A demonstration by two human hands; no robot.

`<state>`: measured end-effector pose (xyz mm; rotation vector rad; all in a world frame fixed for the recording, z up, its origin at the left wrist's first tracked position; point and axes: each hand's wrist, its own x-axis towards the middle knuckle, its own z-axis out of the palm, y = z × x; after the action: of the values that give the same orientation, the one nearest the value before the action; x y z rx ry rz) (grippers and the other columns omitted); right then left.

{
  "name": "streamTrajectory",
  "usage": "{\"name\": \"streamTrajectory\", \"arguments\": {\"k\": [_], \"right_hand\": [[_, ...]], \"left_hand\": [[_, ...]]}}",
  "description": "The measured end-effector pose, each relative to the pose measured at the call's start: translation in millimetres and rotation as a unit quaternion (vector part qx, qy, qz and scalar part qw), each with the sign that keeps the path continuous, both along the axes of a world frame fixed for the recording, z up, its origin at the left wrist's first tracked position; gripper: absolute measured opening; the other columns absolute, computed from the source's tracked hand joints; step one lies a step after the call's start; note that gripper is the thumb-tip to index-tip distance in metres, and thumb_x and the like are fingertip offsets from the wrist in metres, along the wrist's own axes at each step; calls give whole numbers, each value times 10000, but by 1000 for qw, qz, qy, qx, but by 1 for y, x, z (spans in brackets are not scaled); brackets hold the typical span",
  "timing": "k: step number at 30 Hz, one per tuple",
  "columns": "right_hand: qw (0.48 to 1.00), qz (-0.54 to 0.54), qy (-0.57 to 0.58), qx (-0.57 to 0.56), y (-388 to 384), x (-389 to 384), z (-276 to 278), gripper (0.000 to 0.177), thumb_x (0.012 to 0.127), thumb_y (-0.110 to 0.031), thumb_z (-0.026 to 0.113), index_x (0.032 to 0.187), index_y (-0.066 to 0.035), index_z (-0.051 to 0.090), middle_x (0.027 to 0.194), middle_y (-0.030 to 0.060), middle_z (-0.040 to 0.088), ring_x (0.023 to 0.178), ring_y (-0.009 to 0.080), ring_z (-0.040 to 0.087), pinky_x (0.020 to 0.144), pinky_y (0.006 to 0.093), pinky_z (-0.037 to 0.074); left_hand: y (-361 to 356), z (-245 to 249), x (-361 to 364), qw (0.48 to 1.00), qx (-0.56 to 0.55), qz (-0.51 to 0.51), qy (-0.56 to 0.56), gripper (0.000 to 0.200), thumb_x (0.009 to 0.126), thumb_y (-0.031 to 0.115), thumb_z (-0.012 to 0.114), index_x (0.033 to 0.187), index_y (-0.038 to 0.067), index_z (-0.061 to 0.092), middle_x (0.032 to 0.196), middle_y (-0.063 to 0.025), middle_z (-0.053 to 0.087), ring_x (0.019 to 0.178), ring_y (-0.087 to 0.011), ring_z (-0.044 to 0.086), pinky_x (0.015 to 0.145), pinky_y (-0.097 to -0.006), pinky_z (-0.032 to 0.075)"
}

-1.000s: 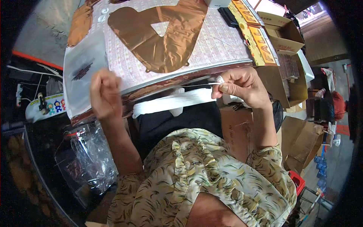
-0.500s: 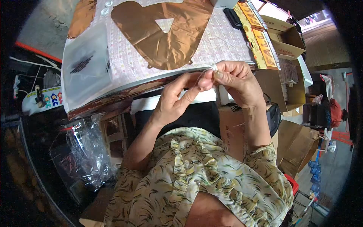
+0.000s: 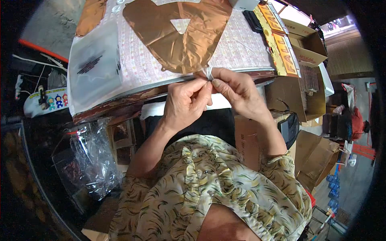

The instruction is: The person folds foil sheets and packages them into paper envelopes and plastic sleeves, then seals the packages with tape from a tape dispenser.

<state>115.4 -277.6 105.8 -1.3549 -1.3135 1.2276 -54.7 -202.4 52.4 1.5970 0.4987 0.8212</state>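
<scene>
At the table's front edge my two hands meet at the fingertips. A bundle of thin white string (image 3: 208,73) shows at the fingers of my right hand (image 3: 240,94), which pinches it between thumb and index finger. My left hand (image 3: 183,102) is closed, its fingertips pressed against the same string below the bundle. Just beyond the hands lies a flat copper-coloured foil balloon (image 3: 161,36), shaped like a letter A with a triangular hole; its small tabs point toward me. The string's far ends are hidden by my fingers.
A patterned cloth (image 3: 138,76) covers the table. On it lie a clear plastic bag with dark sticks (image 3: 94,66), another copper foil piece (image 3: 90,18), a black case (image 3: 252,21) and yellow FALL packages (image 3: 285,52). Cardboard boxes (image 3: 315,96) stand right; crumpled clear plastic (image 3: 98,160) hangs left.
My right hand has moved left and a little down, and my left fingers have closed in against it. The thin loop between the hands is now a tighter bundle. The view has shifted slightly.
</scene>
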Motion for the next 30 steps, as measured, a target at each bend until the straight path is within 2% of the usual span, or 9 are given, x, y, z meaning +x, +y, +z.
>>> {"name": "streamTrajectory", "arguments": {"k": [3, 9, 14, 17, 19, 20, 23, 27, 30], "right_hand": [[998, 2, -67, -1, -4, -3, -7, 244, 1037, -63, 581, 1235, 73, 630, 1058, 48, 692, 1015, 98, 596, 912, 276, 496], [977, -19, -211, -3, -3, -8, -9, 137, 996, -70, 642, 1039, 58, 669, 869, 15, 680, 865, 77, 579, 798, 255, 487], [999, -2, 0, -45, -4, -6, -6, 150, 993, -92, 663, 993, 47, 719, 875, 67, 734, 836, 114, 655, 791, 267, 524], [990, -23, 131, -39, -4, -4, -7, 160, 980, -108, 686, 1006, 42, 736, 914, 105, 756, 853, 145, 689, 798, 282, 545], [988, -46, 146, -29, -3, -3, -10, 167, 971, -113, 697, 1016, 42, 739, 930, 116, 762, 863, 159, 699, 802, 289, 553], [987, -68, 146, -21, -2, -4, -12, 169, 974, -111, 694, 1027, 43, 738, 935, 111, 761, 862, 158, 697, 801, 292, 553], [987, -86, 138, -8, -4, -6, -16, 176, 980, -108, 686, 1048, 46, 736, 952, 107, 760, 868, 162, 697, 809, 301, 555], [991, -55, 125, 12, -7, -5, -15, 182, 989, -95, 670, 1064, 60, 729, 980, 108, 756, 899, 159, 698, 837, 304, 553], [983, -20, 184, -21, -4, -2, -8, 171, 991, -68, 660, 1066, 71, 723, 974, 102, 753, 922, 145, 690, 849, 293, 546]], "left_hand": [[11, 12, -8, 999, 24, 24, 22, 202, 926, 47, 649, 736, -11, 610, 582, -66, 594, 539, -55, 545, 484, -293, 444], [33, 23, -9, 957, 256, -18, 136, 194, 829, 68, 707, 675, 10, 606, 568, -151, 565, 489, -232, 621, 494, -380, 453], [33, 27, -9, 984, 116, -53, 124, 226, 890, 93, 684, 698, 7, 602, 601, -146, 623, 545, -324, 649, 528, -390, 495], [28, 18, -8, 950, 243, 74, 183, 103, 942, 78, 658, 883, -4, 681, 799, -141, 717, 741, -278, 729, 654, -364, 551], [23, 20, -8, 952, 220, 210, 13, 191, 971, 71, 633, 1135, -11, 686, 1070, -157, 730, 967, -284, 727, 799, -364, 562], [22, 15, -12, 951, 248, 184, -16, 311, 988, 67, 600, 1290, 8, 642, 1208, -180, 694, 1042, -317, 701, 850, -376, 553], [5, 17, -5, 937, 331, 107, -4, 321, 998, 99, 601, 1304, 6, 636, 1173, -188, 700, 1021, -344, 702, 841, -380, 556], [-9, 11, -9, 998, 30, -6, 58, 418, 1106, 304, 461, 1255, -53, 619, 949, -192, 715, 840, -340, 697, 801, -412, 533], [1, 8, -19, 998, -31, -43, 38, 472, 1121, 344, 422, 1246, -66, 619, 957, -178, 730, 826, -281, 714, 768, -366, 539]]}}
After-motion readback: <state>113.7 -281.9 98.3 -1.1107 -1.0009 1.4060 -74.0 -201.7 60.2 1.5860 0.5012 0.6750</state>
